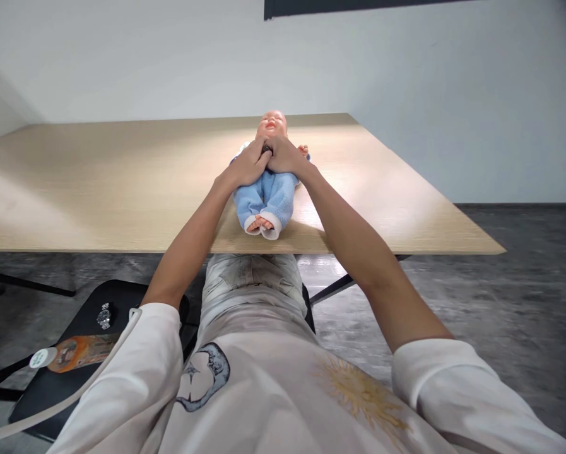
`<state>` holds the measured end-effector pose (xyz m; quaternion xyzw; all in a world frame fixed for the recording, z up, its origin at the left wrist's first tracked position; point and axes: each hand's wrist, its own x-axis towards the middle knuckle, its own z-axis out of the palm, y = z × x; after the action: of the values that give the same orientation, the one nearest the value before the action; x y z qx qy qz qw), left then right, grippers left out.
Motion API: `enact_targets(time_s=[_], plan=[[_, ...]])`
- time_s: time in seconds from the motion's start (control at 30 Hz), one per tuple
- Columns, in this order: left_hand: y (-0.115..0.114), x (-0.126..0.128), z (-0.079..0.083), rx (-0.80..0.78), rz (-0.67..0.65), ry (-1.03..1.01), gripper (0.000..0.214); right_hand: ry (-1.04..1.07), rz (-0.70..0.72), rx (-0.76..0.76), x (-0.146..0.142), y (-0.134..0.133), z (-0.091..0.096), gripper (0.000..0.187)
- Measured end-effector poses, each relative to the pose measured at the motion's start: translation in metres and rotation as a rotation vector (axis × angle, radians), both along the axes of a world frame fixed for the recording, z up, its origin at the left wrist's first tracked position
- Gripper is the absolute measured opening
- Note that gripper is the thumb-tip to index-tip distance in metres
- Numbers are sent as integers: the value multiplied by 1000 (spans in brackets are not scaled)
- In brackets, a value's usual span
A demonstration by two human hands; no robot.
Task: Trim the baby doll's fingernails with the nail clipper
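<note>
A baby doll (267, 195) in a light blue suit lies on its back on the wooden table (122, 183), head away from me, bare feet toward the near edge. My left hand (248, 167) and my right hand (283, 156) meet on the doll's chest just below its chin. Both hands have their fingers closed and pressed together on the suit's front, around something small and dark that I cannot make out. The doll's torso is mostly hidden under my hands.
A black chair (74, 353) stands at my lower left with a wristwatch (103, 315) and an orange-labelled bottle (69, 353) lying on it. The table's near edge runs just past the doll's feet. Grey floor lies to the right, a white wall behind.
</note>
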<state>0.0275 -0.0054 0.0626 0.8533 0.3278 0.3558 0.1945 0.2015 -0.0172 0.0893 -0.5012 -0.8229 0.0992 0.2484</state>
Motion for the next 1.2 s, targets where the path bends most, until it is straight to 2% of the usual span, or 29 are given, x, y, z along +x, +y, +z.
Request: enact_targets(time_s=[0.1,0.27,0.4,0.63,0.83,1.0,1.2], plan=[[-2,1,1,-8,0,-19,30,13,-9,-10,-1,-3,2,12],[-5,2,4,-19,4,-9,29,9,-26,-20,-2,-8,6,28],[-5,2,4,-29,-6,-29,28,9,4,-6,-2,-12,8,32],[-2,2,2,-5,1,1,25,5,-7,-16,-1,-9,7,17],[-1,2,1,20,2,4,18,-1,2,4,0,-7,5,22],[-7,4,5,18,31,72,15,-24,6,39,3,-1,0,13],[-15,7,9,-55,49,51,19,-66,-9,36,5,6,-2,19]])
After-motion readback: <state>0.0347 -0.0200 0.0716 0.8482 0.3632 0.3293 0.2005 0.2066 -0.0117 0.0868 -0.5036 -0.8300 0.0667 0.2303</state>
